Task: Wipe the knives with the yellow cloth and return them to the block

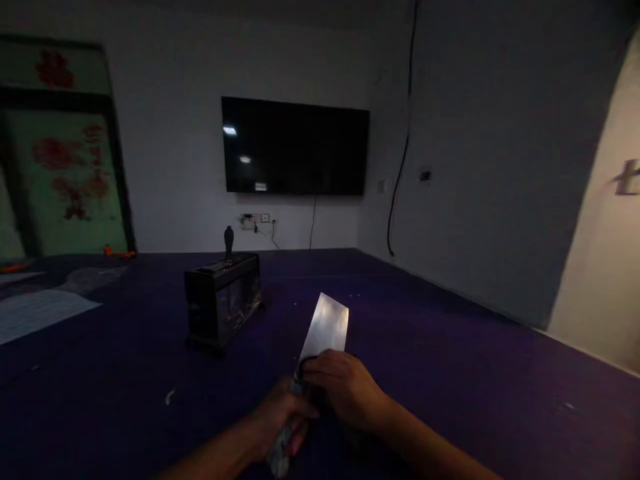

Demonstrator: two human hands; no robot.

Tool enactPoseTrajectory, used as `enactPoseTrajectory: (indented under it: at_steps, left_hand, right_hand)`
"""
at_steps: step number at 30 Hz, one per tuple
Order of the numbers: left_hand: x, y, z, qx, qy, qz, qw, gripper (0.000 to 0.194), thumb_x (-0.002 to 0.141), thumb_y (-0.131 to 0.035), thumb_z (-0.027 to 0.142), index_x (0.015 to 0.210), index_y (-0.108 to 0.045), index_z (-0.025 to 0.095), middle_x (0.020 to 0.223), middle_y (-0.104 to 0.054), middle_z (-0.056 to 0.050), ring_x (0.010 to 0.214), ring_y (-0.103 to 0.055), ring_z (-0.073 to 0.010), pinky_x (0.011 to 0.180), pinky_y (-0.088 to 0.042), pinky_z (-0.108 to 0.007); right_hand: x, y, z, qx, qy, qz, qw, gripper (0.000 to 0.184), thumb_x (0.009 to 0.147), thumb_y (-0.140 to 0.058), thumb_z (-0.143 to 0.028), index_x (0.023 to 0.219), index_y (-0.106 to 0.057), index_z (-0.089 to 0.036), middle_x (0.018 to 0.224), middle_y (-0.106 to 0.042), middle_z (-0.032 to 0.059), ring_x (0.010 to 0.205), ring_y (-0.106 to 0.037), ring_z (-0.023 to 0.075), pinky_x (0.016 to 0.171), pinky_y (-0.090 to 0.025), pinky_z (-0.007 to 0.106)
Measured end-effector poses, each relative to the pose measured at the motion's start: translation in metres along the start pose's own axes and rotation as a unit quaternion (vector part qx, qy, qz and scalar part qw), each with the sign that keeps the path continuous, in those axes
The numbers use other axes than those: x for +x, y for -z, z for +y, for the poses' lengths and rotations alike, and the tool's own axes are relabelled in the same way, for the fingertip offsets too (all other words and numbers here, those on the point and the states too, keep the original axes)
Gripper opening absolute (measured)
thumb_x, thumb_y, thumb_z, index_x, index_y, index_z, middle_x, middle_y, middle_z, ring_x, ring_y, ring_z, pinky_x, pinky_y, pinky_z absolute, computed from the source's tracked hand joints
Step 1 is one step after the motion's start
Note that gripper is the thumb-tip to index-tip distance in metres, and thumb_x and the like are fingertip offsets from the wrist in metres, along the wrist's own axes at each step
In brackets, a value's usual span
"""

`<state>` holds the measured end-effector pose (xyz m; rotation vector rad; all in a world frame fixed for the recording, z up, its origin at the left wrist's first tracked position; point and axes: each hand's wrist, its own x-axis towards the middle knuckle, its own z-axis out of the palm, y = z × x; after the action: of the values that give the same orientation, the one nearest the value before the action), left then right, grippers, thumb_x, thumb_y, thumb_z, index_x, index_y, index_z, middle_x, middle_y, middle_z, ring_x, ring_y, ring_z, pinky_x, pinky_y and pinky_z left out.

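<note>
A cleaver with a broad, bright blade points up and away from me in the middle of the head view. My left hand is closed around its pale handle. Across the lower part of the blade lies my right hand, its fingers bent together over the metal. A dark curved edge of some object shows beside those fingertips; the rest is hidden beneath the hand, and I cannot tell what it is. Ahead to the left, apart from both hands, stands a glossy black box with a dark, rounded knob-like piece upright on it.
Both hands are over a dark purple surface that reaches the walls. White sheets and clear plastic lie at left, with orange items beyond. A television hangs on the far wall; a black cable dangles right of it.
</note>
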<state>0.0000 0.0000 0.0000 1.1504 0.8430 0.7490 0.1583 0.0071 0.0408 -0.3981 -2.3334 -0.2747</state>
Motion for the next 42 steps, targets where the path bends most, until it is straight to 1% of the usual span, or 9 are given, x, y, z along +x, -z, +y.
enactPoseTrajectory:
  at_steps: [4,7,13,18,27,30,34,38,42]
  left_hand:
    - [-0.007,-0.002,0.005,-0.011,-0.004,-0.021,1.0,0.017,0.049,-0.056,0.021,0.045,-0.041,0.016,0.026,-0.031,0.008,0.02,-0.036,-0.0096,0.021,-0.021,-0.016]
    - [-0.006,-0.001,0.004,-0.001,-0.005,-0.044,0.999,0.021,0.051,-0.056,0.022,0.042,-0.038,0.017,0.025,-0.032,0.006,0.019,-0.035,-0.0092,0.021,-0.018,-0.015]
    - [-0.005,-0.001,0.003,-0.012,-0.003,-0.053,0.999,0.017,0.048,-0.058,0.017,0.053,-0.042,0.018,0.028,-0.034,0.009,0.02,-0.037,-0.0105,0.021,-0.022,-0.016]
    - [-0.007,-0.003,0.004,-0.002,0.0,-0.053,0.999,0.021,0.05,-0.057,0.019,0.044,-0.037,0.018,0.026,-0.032,0.008,0.02,-0.037,-0.01,0.022,-0.019,-0.015]
    - [-0.001,0.0,0.0,0.004,0.0,-0.001,1.0,0.022,0.051,-0.054,0.022,0.039,-0.036,0.018,0.025,-0.03,0.007,0.02,-0.036,-0.0096,0.024,-0.018,-0.016]
    - [0.001,0.0,0.0,-0.009,0.003,0.009,1.0,0.022,0.049,-0.053,0.022,0.036,-0.035,0.018,0.024,-0.03,0.006,0.02,-0.035,-0.009,0.023,-0.017,-0.017]
    - [-0.001,-0.002,0.003,0.004,0.004,0.025,1.0,0.023,0.05,-0.05,0.02,0.033,-0.035,0.017,0.024,-0.032,0.004,0.02,-0.036,-0.0095,0.023,-0.017,-0.017]
    - [0.0,-0.002,0.001,0.017,0.003,0.014,1.0,0.025,0.051,-0.05,0.021,0.032,-0.035,0.017,0.024,-0.034,0.002,0.021,-0.038,-0.0098,0.023,-0.018,-0.017]
    - [0.0,-0.001,-0.002,-0.002,-0.002,-0.013,1.0,0.021,0.05,-0.054,0.021,0.038,-0.038,0.017,0.025,-0.031,0.006,0.021,-0.037,-0.0098,0.023,-0.019,-0.017]
  right_hand:
    - [-0.003,0.002,0.009,-0.017,-0.035,0.017,0.999,0.032,0.082,-0.035,-0.006,0.099,-0.06,-0.016,0.103,-0.064,0.0052,0.087,-0.057,0.0171,0.073,-0.05,0.031]
    - [-0.007,0.004,0.021,-0.044,-0.085,0.041,0.995,0.035,0.081,-0.033,-0.004,0.102,-0.059,-0.016,0.106,-0.063,0.0066,0.09,-0.057,0.017,0.076,-0.05,0.032]
    - [-0.014,0.008,0.041,-0.091,-0.169,0.081,0.978,0.04,0.078,-0.033,-0.003,0.104,-0.06,-0.019,0.11,-0.061,0.0063,0.099,-0.055,0.0178,0.084,-0.048,0.036]
    - [-0.013,0.006,0.035,-0.082,-0.152,0.076,0.982,0.041,0.077,-0.033,-0.003,0.105,-0.06,-0.018,0.111,-0.06,0.0069,0.1,-0.054,0.0182,0.084,-0.049,0.035]
    - [-0.007,-0.006,0.013,-0.017,-0.1,0.016,0.995,0.04,0.079,-0.032,-0.003,0.105,-0.059,-0.016,0.108,-0.061,0.0073,0.092,-0.055,0.0166,0.077,-0.05,0.032]
    - [-0.004,-0.007,0.006,0.002,-0.073,0.001,0.997,0.038,0.08,-0.034,-0.004,0.105,-0.059,-0.017,0.106,-0.062,0.007,0.088,-0.056,0.0167,0.072,-0.05,0.03]
    - [0.0,-0.007,-0.003,0.034,-0.03,-0.022,0.999,0.032,0.081,-0.036,-0.007,0.1,-0.06,-0.016,0.105,-0.062,0.0069,0.089,-0.056,0.0165,0.075,-0.049,0.03]
    - [0.001,-0.005,-0.003,0.036,-0.031,-0.025,0.999,0.031,0.081,-0.036,-0.007,0.1,-0.06,-0.016,0.103,-0.063,0.0067,0.09,-0.056,0.016,0.076,-0.049,0.029]
    - [-0.003,-0.003,0.007,0.016,-0.049,0.003,0.999,0.034,0.081,-0.035,-0.005,0.103,-0.059,-0.016,0.106,-0.062,0.0076,0.09,-0.056,0.0154,0.075,-0.05,0.029]
